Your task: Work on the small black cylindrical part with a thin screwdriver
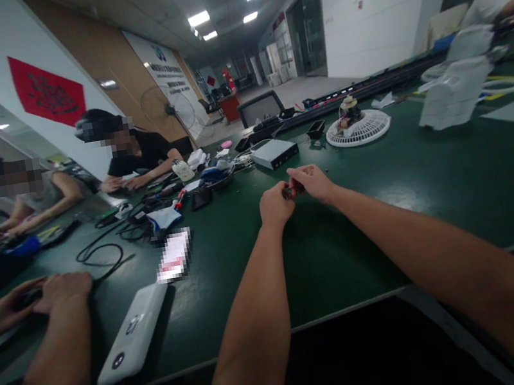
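Observation:
Both my hands meet over the green table, out in front of me. My left hand is closed on a small dark, roundish part, too small to name. Close against it, the fingers of my right hand are pinched together at the same part; whether they hold a separate piece is hidden. Just beyond my hands lies a grey metal box. To the right of that box is a white fan grille with a motor standing on it.
At left, a co-worker's hands are near a white device and a lit phone. Black cables and loose parts clutter the table's left side. A clear plastic piece stands at right. Other people sit around the table.

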Tool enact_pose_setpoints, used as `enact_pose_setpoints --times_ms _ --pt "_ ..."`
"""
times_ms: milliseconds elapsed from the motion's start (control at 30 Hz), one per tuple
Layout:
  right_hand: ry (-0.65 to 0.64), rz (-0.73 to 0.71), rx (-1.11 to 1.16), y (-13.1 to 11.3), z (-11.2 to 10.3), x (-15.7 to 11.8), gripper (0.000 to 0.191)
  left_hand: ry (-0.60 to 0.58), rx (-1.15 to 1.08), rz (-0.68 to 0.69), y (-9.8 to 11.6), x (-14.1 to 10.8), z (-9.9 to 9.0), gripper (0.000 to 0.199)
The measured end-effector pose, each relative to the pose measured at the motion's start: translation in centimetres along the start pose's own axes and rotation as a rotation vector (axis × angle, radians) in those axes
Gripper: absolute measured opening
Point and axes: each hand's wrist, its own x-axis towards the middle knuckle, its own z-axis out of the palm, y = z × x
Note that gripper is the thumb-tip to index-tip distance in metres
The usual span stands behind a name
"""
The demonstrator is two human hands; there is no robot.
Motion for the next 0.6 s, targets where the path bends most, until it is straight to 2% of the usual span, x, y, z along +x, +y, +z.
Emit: enact_pose_setpoints --times_ms 100,233,367,500,600 --pt "-0.024 0.079 0.037 0.19 -0.06 0.09 0.049 -0.007 0.002 -0.028 0.20 -0.09 -0.13 0.024" --pt "0.016 -0.006 -0.043 0.21 -0.08 0.06 0.046 -0.056 0.013 -0.008 0.16 -0.11 -0.17 0.022" --pt "-0.047 0.098 0.059 0.22 -0.09 0.06 0.045 -0.013 0.001 0.004 -0.11 -0.08 -0.05 0.024" --pt "0.007 0.060 -0.031 0.34 -0.22 0.17 0.045 -0.049 0.014 0.014 -0.02 -0.10 -0.07 0.021" --pt "-0.041 0.128 0.055 0.38 -0.27 0.19 0.045 -0.052 0.018 -0.012 0.22 -0.16 -0.30 0.023"
